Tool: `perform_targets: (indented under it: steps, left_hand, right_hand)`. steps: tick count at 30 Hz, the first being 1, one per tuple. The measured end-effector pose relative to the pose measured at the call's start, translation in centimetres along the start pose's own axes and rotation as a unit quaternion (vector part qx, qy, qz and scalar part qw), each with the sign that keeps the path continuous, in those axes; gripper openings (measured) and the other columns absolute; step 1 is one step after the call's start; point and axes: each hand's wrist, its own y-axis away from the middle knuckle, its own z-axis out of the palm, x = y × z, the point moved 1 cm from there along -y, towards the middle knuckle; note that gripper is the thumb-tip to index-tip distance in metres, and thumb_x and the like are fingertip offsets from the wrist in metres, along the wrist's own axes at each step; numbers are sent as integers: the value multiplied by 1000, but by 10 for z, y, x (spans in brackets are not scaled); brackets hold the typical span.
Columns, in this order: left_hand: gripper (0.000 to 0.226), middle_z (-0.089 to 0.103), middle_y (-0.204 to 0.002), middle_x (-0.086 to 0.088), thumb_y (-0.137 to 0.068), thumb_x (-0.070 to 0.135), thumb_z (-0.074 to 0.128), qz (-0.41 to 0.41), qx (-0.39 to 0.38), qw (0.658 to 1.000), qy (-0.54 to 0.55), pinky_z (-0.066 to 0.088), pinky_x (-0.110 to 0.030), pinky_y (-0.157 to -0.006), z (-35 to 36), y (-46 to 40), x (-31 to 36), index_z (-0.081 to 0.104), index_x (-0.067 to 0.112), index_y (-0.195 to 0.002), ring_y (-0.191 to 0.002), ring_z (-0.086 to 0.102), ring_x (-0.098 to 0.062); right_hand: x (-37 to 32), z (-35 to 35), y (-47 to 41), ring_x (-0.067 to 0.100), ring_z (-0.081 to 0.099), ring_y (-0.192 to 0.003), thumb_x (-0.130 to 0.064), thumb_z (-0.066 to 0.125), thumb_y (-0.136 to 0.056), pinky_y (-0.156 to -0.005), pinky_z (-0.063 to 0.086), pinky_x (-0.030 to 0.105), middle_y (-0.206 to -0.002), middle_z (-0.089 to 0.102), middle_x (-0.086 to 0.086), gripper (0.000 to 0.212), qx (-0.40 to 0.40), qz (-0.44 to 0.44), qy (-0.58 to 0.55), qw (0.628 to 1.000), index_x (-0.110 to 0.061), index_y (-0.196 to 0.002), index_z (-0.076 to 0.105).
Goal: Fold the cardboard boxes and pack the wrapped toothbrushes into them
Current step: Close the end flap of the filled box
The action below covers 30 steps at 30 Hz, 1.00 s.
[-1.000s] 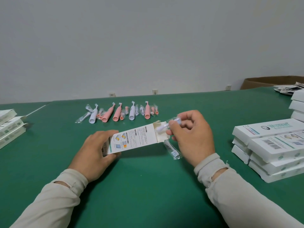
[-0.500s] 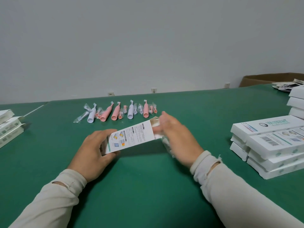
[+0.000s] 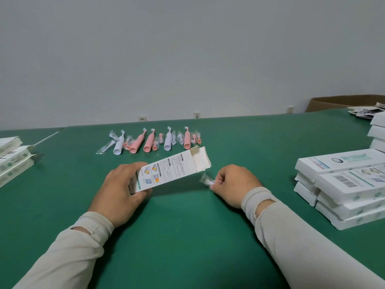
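Carton (image 3: 169, 171), light thin card, crushable, clamped at its closed end by left hand (image 3: 120, 188); right hand (image 3: 233, 184), beside its open flap, pinches slippery wrapped brush head (image 3: 206, 180).

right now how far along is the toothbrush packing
Done: closed boxes stacked at right. In hand: the left hand holds an open box; the right hand pinches a wrapped brush head. Left: the row of wrapped toothbrushes and flat boxes at left.
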Motion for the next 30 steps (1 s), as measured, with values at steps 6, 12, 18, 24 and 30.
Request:
perform_targets:
  steps: [6,12,18,24,30]
  left_hand:
    - [59,57,-114,11,-76,23,82,-13,9,1000,-18,45,-43,-96,-2,-1,-1,56,39,-127,-110,49,-21]
    - [59,57,-119,10,-78,21,78,-15,10,999,-46,44,-44,-96,-2,0,2,55,37,-130,-114,47,-22]
    - [62,54,-121,13,-79,18,76,-2,1,999,-52,44,-43,-95,-3,1,5,54,38,-132,-115,45,-18]
    - [64,54,-124,14,-79,19,78,28,-21,998,-61,45,-41,-95,-1,2,9,53,36,-135,-114,44,-17]
    - [62,53,-119,16,-78,19,78,22,-12,999,-47,43,-39,-95,-1,1,6,55,36,-133,-113,46,-18]
  right_hand:
    - [8,-32,11,20,61,-66,-40,56,-97,-65,51,31,-71,68,-2,22,157,-75,-239,955,-24,-82,60]
    - [-5,-32,27,4,48,-62,-24,55,-97,-59,38,21,-71,55,-12,10,153,-183,-162,958,-27,-96,64]
    - [-10,-32,32,20,57,-79,-26,54,-97,-75,51,37,-84,62,-8,10,160,-148,-69,973,-24,-94,63]
    - [-16,-19,30,2,53,-85,-17,62,-93,-76,37,6,-96,50,-14,15,161,-174,-189,953,-21,-103,73]
    - [-12,-20,26,-3,59,-80,-8,65,-89,-73,41,4,-92,58,-15,22,218,-135,-292,921,-26,-95,77]
